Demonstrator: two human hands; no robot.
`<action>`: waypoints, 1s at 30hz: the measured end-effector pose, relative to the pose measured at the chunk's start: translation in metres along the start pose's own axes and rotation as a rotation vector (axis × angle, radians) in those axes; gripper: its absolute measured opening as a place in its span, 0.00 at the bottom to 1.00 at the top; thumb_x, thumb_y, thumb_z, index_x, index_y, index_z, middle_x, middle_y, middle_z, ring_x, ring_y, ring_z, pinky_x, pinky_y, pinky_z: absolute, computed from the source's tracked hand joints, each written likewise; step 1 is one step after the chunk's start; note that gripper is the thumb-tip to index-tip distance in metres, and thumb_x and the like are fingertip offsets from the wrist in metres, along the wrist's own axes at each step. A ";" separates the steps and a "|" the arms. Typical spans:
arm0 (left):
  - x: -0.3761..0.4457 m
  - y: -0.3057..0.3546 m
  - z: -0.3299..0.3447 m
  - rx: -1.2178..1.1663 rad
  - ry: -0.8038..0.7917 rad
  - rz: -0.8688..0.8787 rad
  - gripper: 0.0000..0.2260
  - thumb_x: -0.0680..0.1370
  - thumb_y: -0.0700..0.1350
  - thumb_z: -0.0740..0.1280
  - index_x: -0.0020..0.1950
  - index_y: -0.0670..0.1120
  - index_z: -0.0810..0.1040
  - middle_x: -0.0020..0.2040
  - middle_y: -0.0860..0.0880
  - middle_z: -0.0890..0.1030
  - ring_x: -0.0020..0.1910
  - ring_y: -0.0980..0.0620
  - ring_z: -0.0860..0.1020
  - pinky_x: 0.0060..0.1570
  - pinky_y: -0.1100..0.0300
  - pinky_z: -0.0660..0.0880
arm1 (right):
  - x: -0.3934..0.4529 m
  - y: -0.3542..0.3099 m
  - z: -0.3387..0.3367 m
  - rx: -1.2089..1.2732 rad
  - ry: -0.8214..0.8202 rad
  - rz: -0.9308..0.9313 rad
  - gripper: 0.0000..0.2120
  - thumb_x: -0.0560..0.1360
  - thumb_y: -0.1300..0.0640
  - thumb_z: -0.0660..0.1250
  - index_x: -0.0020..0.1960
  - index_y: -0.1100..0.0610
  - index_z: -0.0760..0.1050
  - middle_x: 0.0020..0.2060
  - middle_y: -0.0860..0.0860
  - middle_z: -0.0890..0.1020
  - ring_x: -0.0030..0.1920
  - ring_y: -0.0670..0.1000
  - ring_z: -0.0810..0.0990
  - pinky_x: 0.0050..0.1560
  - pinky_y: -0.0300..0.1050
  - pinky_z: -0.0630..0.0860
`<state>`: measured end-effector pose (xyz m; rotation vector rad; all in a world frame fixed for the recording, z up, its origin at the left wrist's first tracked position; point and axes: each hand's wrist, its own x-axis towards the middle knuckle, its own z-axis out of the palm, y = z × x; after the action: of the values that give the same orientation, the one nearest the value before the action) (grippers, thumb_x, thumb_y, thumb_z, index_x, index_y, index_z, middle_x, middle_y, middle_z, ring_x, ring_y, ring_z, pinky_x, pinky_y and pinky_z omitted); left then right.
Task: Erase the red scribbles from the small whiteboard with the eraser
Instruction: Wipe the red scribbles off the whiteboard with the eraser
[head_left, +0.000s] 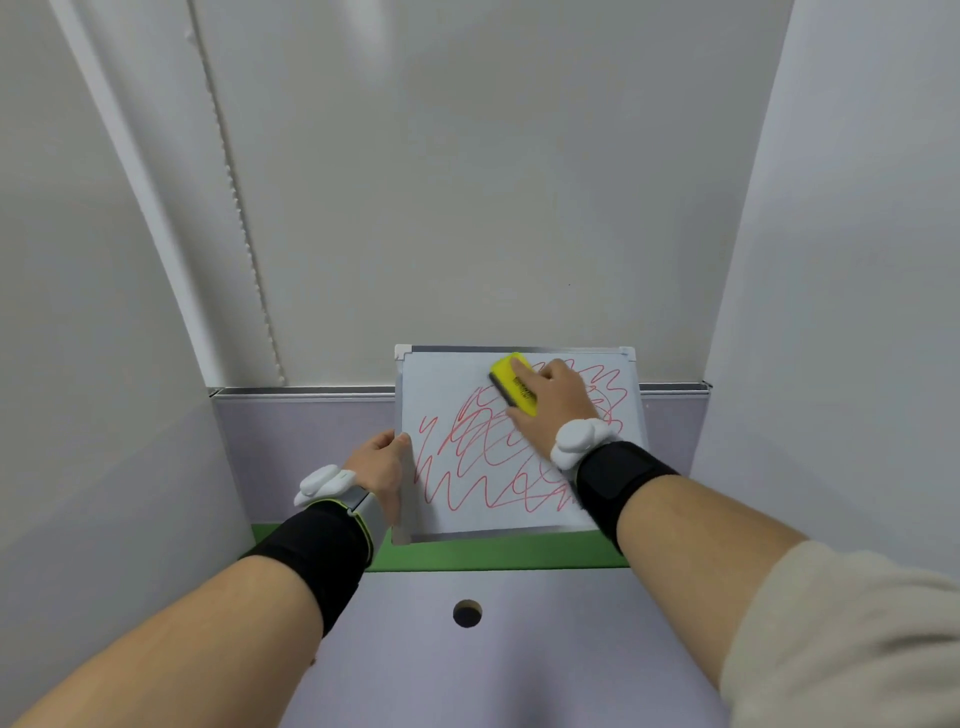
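A small whiteboard (441, 384) with a silver frame stands propped upright against the partition, its lower edge on a green strip. Red scribbles (467, 467) cover most of its lower and right area; the upper left is blank. My right hand (553, 402) presses a yellow eraser (514, 383) with a dark felt side onto the upper middle of the board. My left hand (382, 467) grips the board's left edge, thumb on the frame.
A pale purple desk surface with a round cable hole (467, 613) lies below the board. A green strip (493, 553) runs along the desk's back. Light grey partition walls (104, 415) close in at left, right and behind.
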<state>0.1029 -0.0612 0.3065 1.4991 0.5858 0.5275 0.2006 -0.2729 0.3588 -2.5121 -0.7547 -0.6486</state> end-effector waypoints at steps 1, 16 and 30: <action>0.001 -0.001 -0.001 0.002 0.007 0.006 0.12 0.80 0.45 0.67 0.38 0.55 0.82 0.38 0.52 0.86 0.43 0.43 0.81 0.61 0.40 0.81 | 0.002 0.012 -0.006 -0.008 0.005 0.085 0.32 0.75 0.45 0.66 0.75 0.48 0.59 0.56 0.57 0.70 0.56 0.59 0.70 0.60 0.50 0.71; 0.014 -0.007 -0.013 -0.076 0.052 0.033 0.07 0.81 0.42 0.66 0.48 0.50 0.82 0.25 0.61 0.82 0.20 0.63 0.77 0.20 0.70 0.72 | 0.004 0.041 -0.028 -0.112 0.026 0.241 0.31 0.75 0.46 0.66 0.75 0.48 0.60 0.58 0.60 0.71 0.58 0.63 0.70 0.62 0.53 0.71; 0.019 -0.008 -0.011 -0.094 -0.001 0.029 0.13 0.83 0.43 0.64 0.63 0.41 0.83 0.53 0.42 0.85 0.48 0.43 0.82 0.56 0.50 0.78 | -0.002 0.053 -0.029 -0.090 0.049 0.204 0.30 0.76 0.43 0.65 0.74 0.49 0.62 0.57 0.59 0.71 0.58 0.62 0.69 0.62 0.52 0.70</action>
<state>0.1098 -0.0403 0.2981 1.4211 0.5317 0.5692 0.2218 -0.3291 0.3667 -2.5994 -0.4531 -0.6825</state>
